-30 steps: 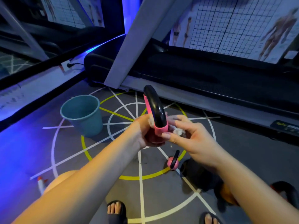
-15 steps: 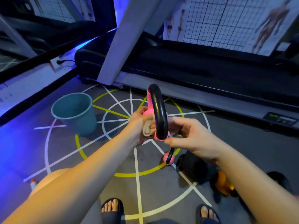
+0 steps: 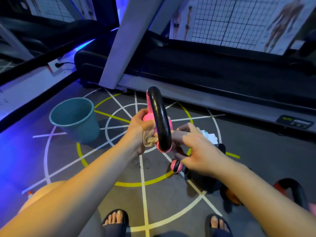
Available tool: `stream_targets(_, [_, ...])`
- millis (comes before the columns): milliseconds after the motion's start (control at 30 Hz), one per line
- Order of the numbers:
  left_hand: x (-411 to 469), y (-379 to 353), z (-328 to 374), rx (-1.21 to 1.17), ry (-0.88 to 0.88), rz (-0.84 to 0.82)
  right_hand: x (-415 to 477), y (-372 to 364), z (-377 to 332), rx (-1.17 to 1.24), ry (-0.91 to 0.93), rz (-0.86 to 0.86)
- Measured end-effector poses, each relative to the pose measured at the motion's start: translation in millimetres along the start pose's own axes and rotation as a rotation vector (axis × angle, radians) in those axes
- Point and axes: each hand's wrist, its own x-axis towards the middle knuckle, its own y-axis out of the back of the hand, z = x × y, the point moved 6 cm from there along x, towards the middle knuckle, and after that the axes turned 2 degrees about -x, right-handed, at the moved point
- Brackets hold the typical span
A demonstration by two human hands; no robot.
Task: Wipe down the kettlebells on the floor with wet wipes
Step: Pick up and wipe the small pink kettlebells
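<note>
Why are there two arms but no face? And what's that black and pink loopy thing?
The camera sits on the person's head, looking down, so you see what they see. The loopy thing is a pink kettlebell with a black handle, a weight for exercise. The left hand presses a wipe against it to clean it, and the right hand grips it from the other side. On the floor sit a teal bucket and a smaller pink kettlebell. Behind is a treadmill.

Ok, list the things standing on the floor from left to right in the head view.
Small bottle → teal bucket → small pink kettlebell → orange kettlebell → red-and-black kettlebell.
</note>
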Motion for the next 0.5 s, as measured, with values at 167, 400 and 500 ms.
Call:
stream_targets(167, [3, -1, -7, -0.017, 0.045, -0.01, -2, 3, -4, 0.251, -0.026, 0.041])
stream_targets(400, [4, -2, -19, 0.017, 0.096, -0.019, -6, 13, 4, 0.931, -0.181, 0.051])
stream_targets(500, [6, -4, -19, 0.039, 0.111, -0.013, -5, 16, 8, 0.842, -0.16, -0.002])
